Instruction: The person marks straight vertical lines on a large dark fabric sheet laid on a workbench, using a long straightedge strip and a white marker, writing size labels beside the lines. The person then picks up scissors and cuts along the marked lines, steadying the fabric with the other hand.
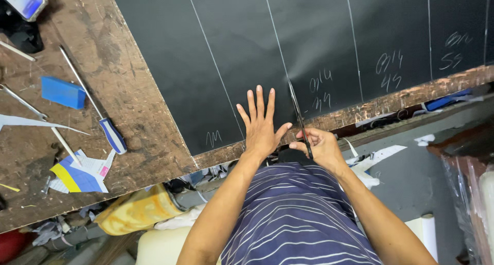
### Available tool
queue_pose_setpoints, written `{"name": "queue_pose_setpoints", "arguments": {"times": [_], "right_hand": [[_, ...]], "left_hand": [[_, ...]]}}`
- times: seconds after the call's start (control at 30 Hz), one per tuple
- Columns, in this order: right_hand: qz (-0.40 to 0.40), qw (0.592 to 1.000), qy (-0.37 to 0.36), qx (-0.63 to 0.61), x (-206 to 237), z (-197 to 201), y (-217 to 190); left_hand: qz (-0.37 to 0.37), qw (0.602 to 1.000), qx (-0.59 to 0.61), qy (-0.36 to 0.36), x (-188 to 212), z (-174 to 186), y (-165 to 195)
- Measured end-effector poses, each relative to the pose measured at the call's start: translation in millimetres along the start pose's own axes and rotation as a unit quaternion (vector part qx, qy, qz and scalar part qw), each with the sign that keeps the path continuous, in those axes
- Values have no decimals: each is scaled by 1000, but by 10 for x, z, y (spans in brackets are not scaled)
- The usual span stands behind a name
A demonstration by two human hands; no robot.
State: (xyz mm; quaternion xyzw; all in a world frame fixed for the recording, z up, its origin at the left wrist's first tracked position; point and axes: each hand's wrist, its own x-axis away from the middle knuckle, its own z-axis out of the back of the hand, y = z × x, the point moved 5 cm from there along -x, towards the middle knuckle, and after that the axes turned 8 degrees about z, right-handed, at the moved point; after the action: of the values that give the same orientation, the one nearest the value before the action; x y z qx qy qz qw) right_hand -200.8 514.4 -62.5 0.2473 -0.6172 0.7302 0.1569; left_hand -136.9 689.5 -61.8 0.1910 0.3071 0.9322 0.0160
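Worn wooden workbench (pixel 128 121) carries a black sheet (pixel 309 39) ruled in chalk. Left hand (pixel 261 126) flat, fingers spread, pinning it; right hand (pixel 319 144) clamped on scissors (pixel 298 116) — blades on a chalk line (pixel 275 33). Advise steady pressure, blades tracking the line — no drift.

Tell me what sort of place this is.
Probably a tailoring or leather cutting workshop. A large black sheet with chalk lines lies on a worn wooden table; the right hand works scissors along a line, the left hand pressing flat.
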Motion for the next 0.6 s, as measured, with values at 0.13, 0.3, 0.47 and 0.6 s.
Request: {"name": "queue_pose_setpoints", "arguments": {"times": [0.13,0.3,0.47,0.6], "right_hand": [[-27,999,13,-16,-95,4,-122],[-40,999,11,-21,-344,-17,-350],[-51,998,14,-21,-448,-36,-518],[-31,999,6,-9,-771,-37,-638]], "left_hand": [[9,1000,0,-12,-5,6,3],[16,1000,-11,-22,1,32,4],[6,1000,-3,-3,-11,81,17],[8,1000,17,-1,-12,102,21]]}}
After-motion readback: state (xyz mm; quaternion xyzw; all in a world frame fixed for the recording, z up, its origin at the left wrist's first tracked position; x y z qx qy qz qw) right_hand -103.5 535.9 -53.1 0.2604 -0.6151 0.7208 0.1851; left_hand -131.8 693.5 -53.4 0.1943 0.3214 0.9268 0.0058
